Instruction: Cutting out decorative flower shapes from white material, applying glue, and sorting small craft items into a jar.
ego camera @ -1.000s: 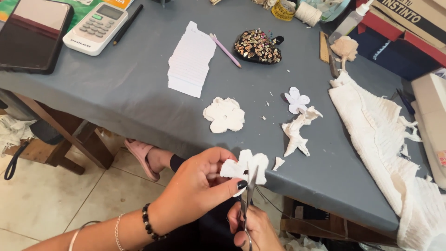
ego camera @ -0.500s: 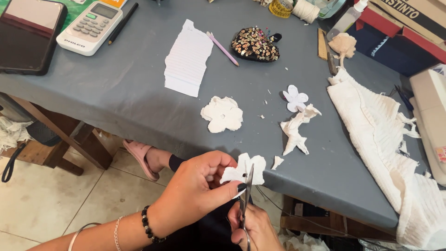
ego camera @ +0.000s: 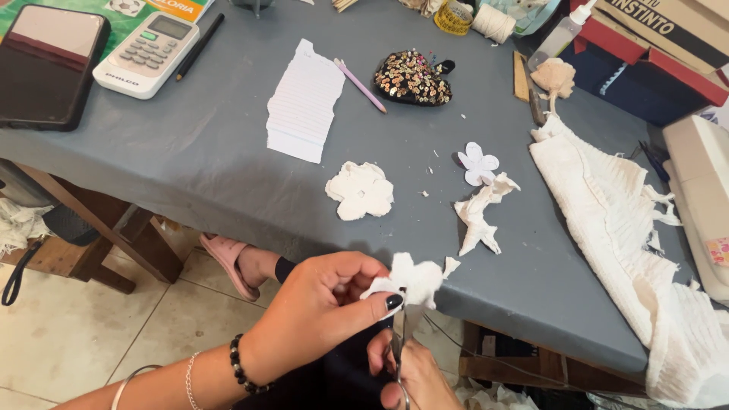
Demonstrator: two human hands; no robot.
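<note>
My left hand (ego camera: 323,311) pinches a small white fabric piece (ego camera: 414,279) with scalloped edges, just off the table's near edge. My right hand (ego camera: 406,372) sits below it, gripping scissors (ego camera: 400,334) whose blades point up into the fabric. On the grey table (ego camera: 190,167) lie a cut white fabric flower (ego camera: 360,190), a small white paper flower (ego camera: 478,163) and a twisted fabric scrap (ego camera: 480,215).
A long strip of white fabric (ego camera: 615,228) lies at the right. Lined paper (ego camera: 305,102), a pink pencil (ego camera: 361,85), a beaded pincushion (ego camera: 414,77), a remote (ego camera: 149,53) and a phone (ego camera: 47,64) sit further back. Boxes (ego camera: 661,38) stand at the far right.
The fabric piece has turned slightly in my left hand while the scissors stay under it. The view has shifted a little.
</note>
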